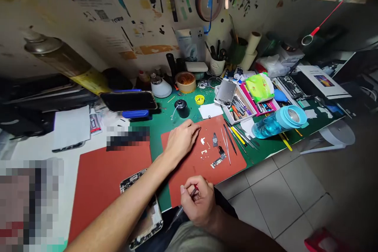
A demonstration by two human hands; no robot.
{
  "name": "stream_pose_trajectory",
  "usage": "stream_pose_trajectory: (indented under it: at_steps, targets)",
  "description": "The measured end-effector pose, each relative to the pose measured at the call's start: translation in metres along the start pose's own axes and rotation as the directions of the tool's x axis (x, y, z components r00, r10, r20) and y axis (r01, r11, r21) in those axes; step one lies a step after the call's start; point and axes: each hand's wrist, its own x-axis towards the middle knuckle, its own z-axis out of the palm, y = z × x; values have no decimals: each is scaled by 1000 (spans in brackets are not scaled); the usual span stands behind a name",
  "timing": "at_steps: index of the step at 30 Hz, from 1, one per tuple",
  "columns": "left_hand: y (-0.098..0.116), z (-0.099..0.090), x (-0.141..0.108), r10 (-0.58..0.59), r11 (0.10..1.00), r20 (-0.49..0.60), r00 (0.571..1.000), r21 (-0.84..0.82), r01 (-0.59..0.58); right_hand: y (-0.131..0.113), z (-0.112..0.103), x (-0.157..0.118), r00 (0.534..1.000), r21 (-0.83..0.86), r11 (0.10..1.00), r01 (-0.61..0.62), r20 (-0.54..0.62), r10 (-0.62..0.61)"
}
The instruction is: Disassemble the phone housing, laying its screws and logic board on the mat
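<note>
The right hand grasps a slim metal hand tool between thumb and fingers, at the front edge of the red mat. The left hand is over this mat, its fingers curled; I cannot tell whether they pinch something. Small phone parts lie to its right. An opened phone frame lies partly hidden below the left forearm.

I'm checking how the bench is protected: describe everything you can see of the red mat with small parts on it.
The red mat is a matte, four-sided sheet, apparently rubber or silicone, lying flat on the green work surface. White bits, electronic parts and slim tools lie towards its right side. The left hand and forearm cover some of its left; the right hand hides part of its near edge.
</note>
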Motion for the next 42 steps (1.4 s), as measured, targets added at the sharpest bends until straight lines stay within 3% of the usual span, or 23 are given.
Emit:
stream_pose_trajectory:
  at_steps: [13, 26, 29, 32, 36, 39, 42]
  targets:
    - [-2, 4, -1, -10, 999, 22, 1000, -34, 10, -3, -1, 3, 996, -2, 996, 91, 3, -91]
    - [-3, -6, -8, -33, 997, 16, 999, -64, 34, 3, 0, 1, 991, -22, 991, 129, 33, -128]
    - [0, -19, -16, -33, 996, -11, 999, -89, 32, 2, 0, 3, 991, -17, 992, 123, 53, -122]
    - [4, -44, -43, -53, 992, -45, 998, -115, 47, 2, 0, 4, 991, -13, 993, 116, 73, -114]
    - [10, -72, -106, -62, 954, -16, 998, -296, 54, 1, 0, 5, 993, -23, 996, 82, 92, -80]
    - [14, -70, -157, -36, 949, 0, 999, -314, 34, -2, 1, 9, 995, -10, 1000, -13, 98, 14]
    - [20, -55, -191, 20, 963, -15, 1000, -269, -23, -7, 2, 14, 989, -1, 991, -131, 72, 130]
